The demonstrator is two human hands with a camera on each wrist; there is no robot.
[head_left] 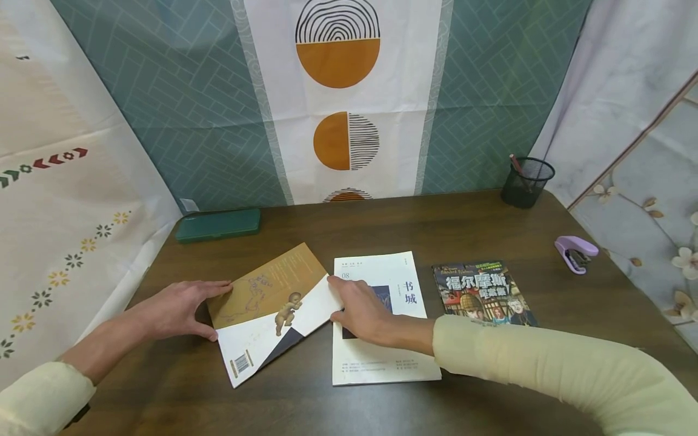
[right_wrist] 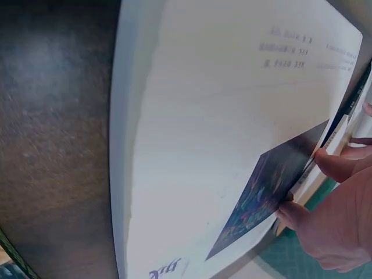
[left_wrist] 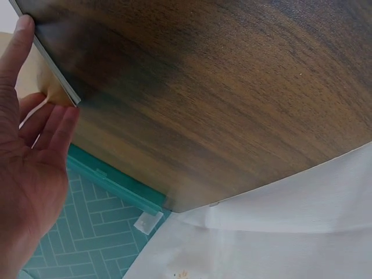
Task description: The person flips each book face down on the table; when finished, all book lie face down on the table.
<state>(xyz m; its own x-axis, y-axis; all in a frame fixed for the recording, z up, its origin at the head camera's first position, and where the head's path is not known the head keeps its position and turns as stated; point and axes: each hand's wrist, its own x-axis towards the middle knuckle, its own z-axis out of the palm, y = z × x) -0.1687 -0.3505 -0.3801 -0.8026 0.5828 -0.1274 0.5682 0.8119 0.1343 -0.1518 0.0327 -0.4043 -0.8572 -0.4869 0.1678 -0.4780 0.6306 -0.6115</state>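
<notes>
A brown-and-white magazine [head_left: 272, 303], with a cherub figure and a barcode on the cover that faces up, lies slanted between both hands. My left hand [head_left: 177, 309] holds its left edge, thumb and fingers spread apart; in the left wrist view the left hand [left_wrist: 35, 145] has its fingertips at a corner and its thumb farther along the edge. At the opposite end my right hand [head_left: 362, 309] grips the right edge by thumb and fingers. Below that hand lies a white magazine [head_left: 382, 363] with a dark picture, partly covered by the hand.
Right of it lies a colourful comic-style book [head_left: 482, 290], partly behind the right sleeve [head_left: 523, 351]. A purple stapler [head_left: 575, 251] and a black mesh pen cup [head_left: 526, 181] stand farther right. A green case [head_left: 218, 225] sits at the table's back left.
</notes>
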